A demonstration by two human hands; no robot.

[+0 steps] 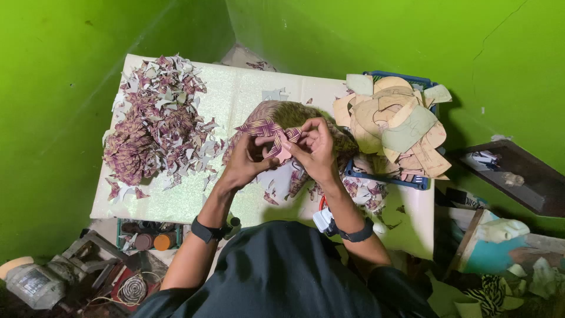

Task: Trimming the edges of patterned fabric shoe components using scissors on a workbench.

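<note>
Both bare forearms rise from the lower middle of the frame and converge at its centre. The left hand (242, 160) sits just left of centre, wrist bent, fingers curled inward with the thumb pressed toward the right hand. The right hand (315, 150) sits just right of centre, fingers bunched and pinching, their tips touching those of the left. Each wrist wears a dark band.

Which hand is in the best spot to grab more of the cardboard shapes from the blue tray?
Probably the right hand: the blue tray of cardboard shapes lies beside it; the left hand sits farther away.
</note>
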